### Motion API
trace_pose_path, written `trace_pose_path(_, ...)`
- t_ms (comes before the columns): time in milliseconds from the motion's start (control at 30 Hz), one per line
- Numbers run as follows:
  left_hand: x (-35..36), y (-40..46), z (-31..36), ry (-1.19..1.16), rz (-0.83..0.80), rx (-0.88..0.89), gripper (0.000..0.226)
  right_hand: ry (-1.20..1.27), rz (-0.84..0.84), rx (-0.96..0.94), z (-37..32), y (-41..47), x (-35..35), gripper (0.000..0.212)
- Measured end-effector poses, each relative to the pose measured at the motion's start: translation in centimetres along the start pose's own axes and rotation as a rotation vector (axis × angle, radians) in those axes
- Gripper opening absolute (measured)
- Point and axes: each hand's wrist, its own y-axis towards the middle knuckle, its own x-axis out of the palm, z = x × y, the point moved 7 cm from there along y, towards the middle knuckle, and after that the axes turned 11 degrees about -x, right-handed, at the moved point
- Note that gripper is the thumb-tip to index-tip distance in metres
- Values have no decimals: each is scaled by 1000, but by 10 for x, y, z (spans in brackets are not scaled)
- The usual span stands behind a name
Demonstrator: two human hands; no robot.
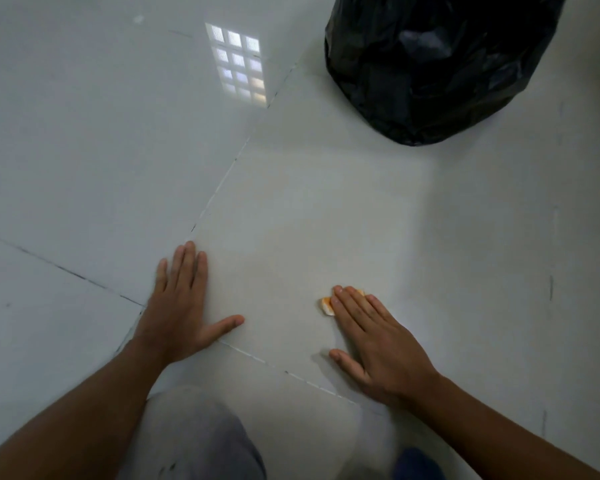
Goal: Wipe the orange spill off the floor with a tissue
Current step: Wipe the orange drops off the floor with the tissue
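A glossy pale tiled floor [326,202] fills the view, its grout lines running diagonally and meeting near the left hand, and a bright grid of window panes [238,64] is mirrored on the tile at upper centre. At the upper right stands a black bag [430,64], crumpled and shiny; its mouth faces up toward the camera, but the inside is too dark to tell what, if anything, lies in it. The left hand [181,306] lies flat on the floor, palm down, fingers straight and close together, thumb spread out to the right, holding nothing. The right hand [371,337] is also flat with fingers straight, and presses a small folded tissue [326,305] against the tile under the fingertips. The tissue is stained orange and shows only at its left edge and a little beyond the fingers; the rest is hidden beneath the hand. It sits well apart from the bag and to the right of the left hand, on the same tile as the left thumb. The tile around it looks dull, with only a very faint warm tint between the two hands. At the bottom edge a grey-clad knee [201,434] shows between the forearms, and a blurred dark blue shape [416,462] lies beside it.
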Motion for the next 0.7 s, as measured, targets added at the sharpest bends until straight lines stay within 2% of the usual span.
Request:
trace_pose_path(133, -6, 5, 18, 20, 33, 94, 112, 18, 5, 6, 3, -4, -1, 78)
trace_pose_path(267, -15, 21, 46, -35, 47, 131, 112, -10, 26, 59, 19, -22, -3, 77)
trace_pose_path(467, -12, 38, 92, -110, 46, 19, 115, -54, 104, 366, 69, -37, -20, 79)
trace_pose_path(533, -9, 39, 93, -122, 56, 17, 114, 7, 153, 454, 90, -30, -27, 81)
trace_pose_path(700, -11, 40, 91, -153, 70, 33, 107, 94, 143, 407, 116, 16, -40, 76)
